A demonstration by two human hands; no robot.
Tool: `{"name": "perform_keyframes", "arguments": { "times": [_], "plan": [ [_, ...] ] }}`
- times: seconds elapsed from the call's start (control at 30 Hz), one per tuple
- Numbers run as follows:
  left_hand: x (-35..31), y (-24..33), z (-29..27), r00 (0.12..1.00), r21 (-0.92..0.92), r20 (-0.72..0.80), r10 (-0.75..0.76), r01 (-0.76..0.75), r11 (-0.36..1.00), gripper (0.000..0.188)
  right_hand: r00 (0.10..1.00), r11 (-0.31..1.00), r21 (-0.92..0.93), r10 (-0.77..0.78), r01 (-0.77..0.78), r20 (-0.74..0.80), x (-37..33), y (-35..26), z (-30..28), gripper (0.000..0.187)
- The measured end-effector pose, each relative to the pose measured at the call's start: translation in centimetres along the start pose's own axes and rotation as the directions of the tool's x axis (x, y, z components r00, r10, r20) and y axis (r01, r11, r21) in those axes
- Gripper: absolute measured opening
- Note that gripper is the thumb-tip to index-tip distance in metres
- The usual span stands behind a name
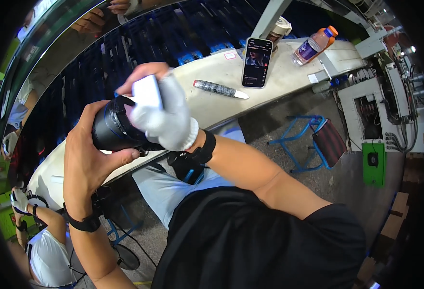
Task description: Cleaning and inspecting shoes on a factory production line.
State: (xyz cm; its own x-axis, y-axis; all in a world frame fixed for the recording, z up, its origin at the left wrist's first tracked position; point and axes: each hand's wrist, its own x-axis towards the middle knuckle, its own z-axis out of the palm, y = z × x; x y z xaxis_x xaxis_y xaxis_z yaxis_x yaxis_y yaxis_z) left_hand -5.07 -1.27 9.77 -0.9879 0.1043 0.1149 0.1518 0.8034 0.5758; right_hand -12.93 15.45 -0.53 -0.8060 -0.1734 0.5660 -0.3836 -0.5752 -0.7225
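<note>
My bare left hand (84, 159) is wrapped round a black, glossy cylinder-shaped part (110, 129), its thumb along the lower side. The part is tilted above the near edge of the pale ledge. My right hand (171, 111), in a white glove that leaves some fingertips bare, is closed over a white block-like piece (147, 93) at the part's upper right side. Whether the white piece is a pad or a folded cloth, I cannot make out. The gloved hand hides the far end of the black part.
On the pale ledge (207, 107) lie a knife with a wrapped handle (220, 89), a propped phone (257, 62) and a drink bottle (313, 47). Dark conveyor rollers (173, 36) run behind. A blue-framed stool (313, 142) stands right; a co-worker (50, 257) sits at lower left.
</note>
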Motion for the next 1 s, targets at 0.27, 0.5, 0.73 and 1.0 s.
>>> {"name": "perform_keyframes", "arguments": {
  "times": [0.27,0.5,0.73,1.0],
  "plan": [
    [-0.7,-2.8,-0.5,0.998,-0.075,-0.002,-0.07,0.069,0.995,0.092,0.982,0.876,0.469,0.171,-0.113,-0.083,-0.6,2.8,-0.4,0.052],
    [0.3,-2.7,-1.1,0.997,0.003,0.025,-0.079,0.079,0.997,0.093,0.969,0.916,0.315,0.239,-0.248,0.069,0.2,2.0,0.5,0.052],
    [3.1,-2.6,0.2,0.995,0.028,0.069,0.066,-0.068,0.997,0.082,0.999,0.984,0.173,0.033,-0.038,0.029,1.1,2.7,-2.0,0.041],
    [3.9,-2.1,0.6,0.996,0.121,0.064,0.057,-0.064,0.991,0.08,0.986,0.991,-0.109,0.09,-0.074,0.142,1.8,2.1,-2.7,0.031]
  ]
}}
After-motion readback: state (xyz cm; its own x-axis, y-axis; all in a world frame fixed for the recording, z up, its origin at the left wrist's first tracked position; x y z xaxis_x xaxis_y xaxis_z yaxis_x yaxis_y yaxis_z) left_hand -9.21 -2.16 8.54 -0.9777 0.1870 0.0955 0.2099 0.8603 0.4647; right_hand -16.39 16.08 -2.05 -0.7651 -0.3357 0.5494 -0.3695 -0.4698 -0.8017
